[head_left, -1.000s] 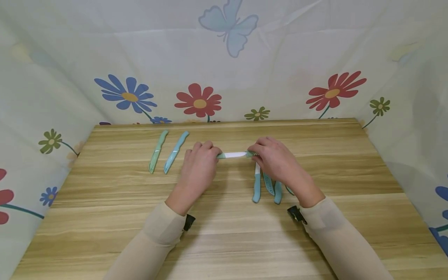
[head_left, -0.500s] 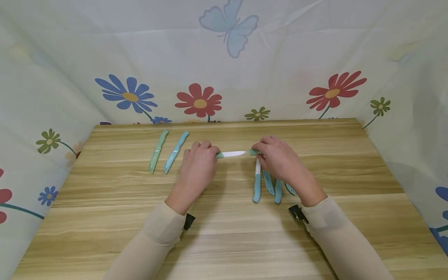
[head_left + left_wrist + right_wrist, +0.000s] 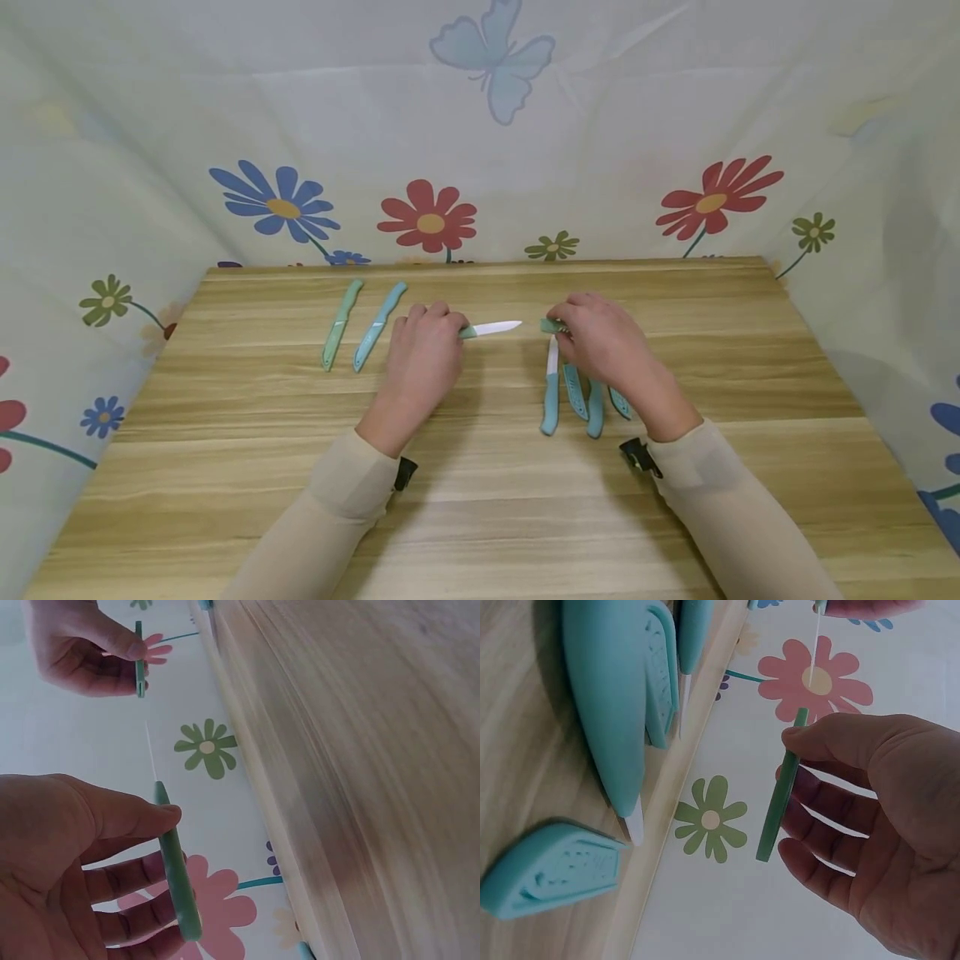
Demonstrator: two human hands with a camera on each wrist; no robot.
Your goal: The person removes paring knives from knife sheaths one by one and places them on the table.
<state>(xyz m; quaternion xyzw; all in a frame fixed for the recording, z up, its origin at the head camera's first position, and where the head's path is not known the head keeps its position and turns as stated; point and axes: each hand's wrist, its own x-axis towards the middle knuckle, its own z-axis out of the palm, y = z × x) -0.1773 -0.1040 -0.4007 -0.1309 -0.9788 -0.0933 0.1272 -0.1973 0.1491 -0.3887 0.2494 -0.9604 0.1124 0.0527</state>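
My left hand [image 3: 426, 358] grips the green handle of a paring knife [image 3: 177, 877], whose bare white blade points right in the head view. Facing it, my right hand [image 3: 603, 342] pinches a green blade sheath [image 3: 781, 795] between thumb and fingers. A small gap separates the blade tip from the sheath's mouth, both raised over the table. Below my right hand lie a blue knife [image 3: 551, 404] with a bare white blade, a blue sheath [image 3: 575, 392], a second blue knife [image 3: 595, 417] and another blue sheath [image 3: 620, 403], partly covered by the hand in the head view.
On the left of the wooden table [image 3: 225, 467] lie a sheathed green knife [image 3: 342, 323] and a sheathed blue knife [image 3: 380, 325], side by side. Behind the table's far edge hangs a white curtain [image 3: 337, 108] with printed flowers and a butterfly.
The green sheath has come off the blade tip and moved right with my right hand. My left hand with the knife has shifted slightly left, so the whole white blade shows.
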